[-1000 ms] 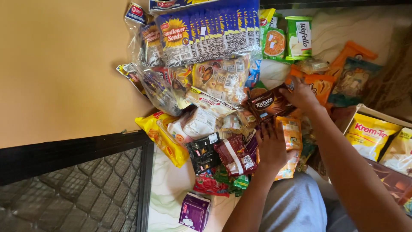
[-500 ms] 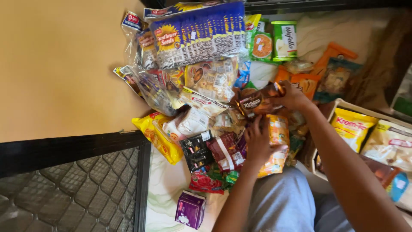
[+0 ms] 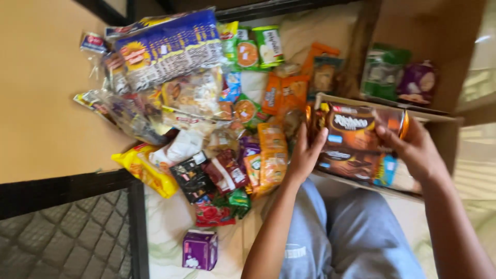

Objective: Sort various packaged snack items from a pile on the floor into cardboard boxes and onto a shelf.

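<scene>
I hold the brown biscuit packet [image 3: 356,126] between both hands — my left hand [image 3: 306,155] clamped on its near end, my right hand [image 3: 416,152] gripping the far end — just above the open cardboard box [image 3: 439,126]. The glossy wrapper looks slippery; a loose grip could drop it onto the packets in the box, or my left elbow could nudge the snack pile [image 3: 206,124] on the bed.
</scene>
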